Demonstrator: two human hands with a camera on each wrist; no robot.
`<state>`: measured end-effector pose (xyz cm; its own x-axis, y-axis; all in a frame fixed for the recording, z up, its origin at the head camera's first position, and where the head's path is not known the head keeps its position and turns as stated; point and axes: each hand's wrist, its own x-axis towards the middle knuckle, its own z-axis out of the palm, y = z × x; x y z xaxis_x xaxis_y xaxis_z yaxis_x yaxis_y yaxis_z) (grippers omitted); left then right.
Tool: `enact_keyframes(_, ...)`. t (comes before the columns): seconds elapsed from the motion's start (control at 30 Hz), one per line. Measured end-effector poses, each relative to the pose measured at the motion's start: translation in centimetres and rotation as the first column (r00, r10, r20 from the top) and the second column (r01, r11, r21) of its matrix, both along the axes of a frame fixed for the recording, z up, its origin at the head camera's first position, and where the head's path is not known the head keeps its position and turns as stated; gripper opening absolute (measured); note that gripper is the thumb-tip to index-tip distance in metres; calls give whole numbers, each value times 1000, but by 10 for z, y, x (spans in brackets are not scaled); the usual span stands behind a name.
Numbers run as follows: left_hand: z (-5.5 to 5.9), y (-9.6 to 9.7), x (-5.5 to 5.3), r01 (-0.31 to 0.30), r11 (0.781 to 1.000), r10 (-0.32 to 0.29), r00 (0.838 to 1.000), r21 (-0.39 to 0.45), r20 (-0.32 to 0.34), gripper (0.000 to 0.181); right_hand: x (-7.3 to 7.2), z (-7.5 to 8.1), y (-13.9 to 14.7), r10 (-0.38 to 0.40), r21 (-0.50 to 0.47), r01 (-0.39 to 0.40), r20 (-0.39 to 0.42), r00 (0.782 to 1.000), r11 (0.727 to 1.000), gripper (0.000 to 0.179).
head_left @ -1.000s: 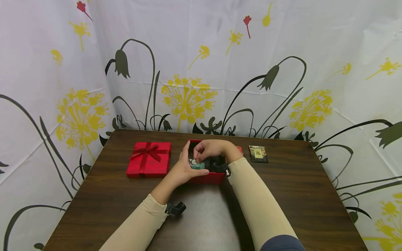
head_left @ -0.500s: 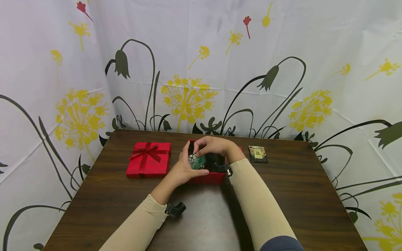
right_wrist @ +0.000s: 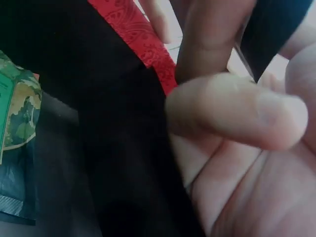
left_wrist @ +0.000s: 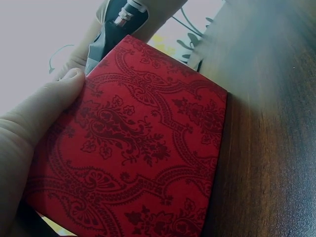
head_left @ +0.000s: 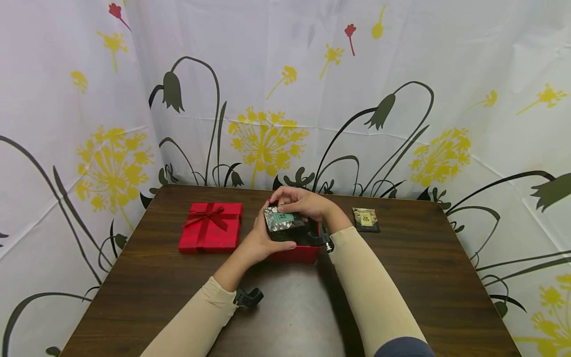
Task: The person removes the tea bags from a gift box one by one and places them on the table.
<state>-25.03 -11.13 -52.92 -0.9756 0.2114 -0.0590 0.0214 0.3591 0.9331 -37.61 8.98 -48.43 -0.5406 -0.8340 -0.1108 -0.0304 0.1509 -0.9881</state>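
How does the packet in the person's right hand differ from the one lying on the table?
The green-labelled packet has pale grey-white print around its label; the yellow-labelled packet has golden-brown print.
The green-labelled packet is gripped by the right hand at the open red box; the yellow-labelled packet lies untouched on the table.
Both are dark packets with a printed design and a coloured label.

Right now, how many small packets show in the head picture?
2: a dark teal-labelled packet in the right hand, over the red patterned box; a dark yellow-labelled packet on the brown wooden table. The box may hide more.
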Motion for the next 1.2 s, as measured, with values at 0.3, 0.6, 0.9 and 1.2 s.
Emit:
enact_keyframes(0.3, -1, 3, 1, 19, 999, -18, 1000, -33, 16, 107, 1, -1, 0, -48, 108, 52, -43, 998, 993, 21)
enact_keyframes(0.6, -2, 2, 0, 10, 1000, -10, 1000, -2, 10, 132, 13, 12, 12, -162, 33, 166, -93, 982, 986, 19)
enact_keyframes(0.9, -2, 1, -2, -9, 999, 9, 1000, -43, 9, 139, 34, 28, 35, -357, -10, 364, -215, 909, 931, 12)
enact_keyframes(1.2, -2, 1, -1, -14, 999, 15, 1000, -30, 24, 138, 63, 31, 71, -483, -44, 481, -115, 868, 876, 21)
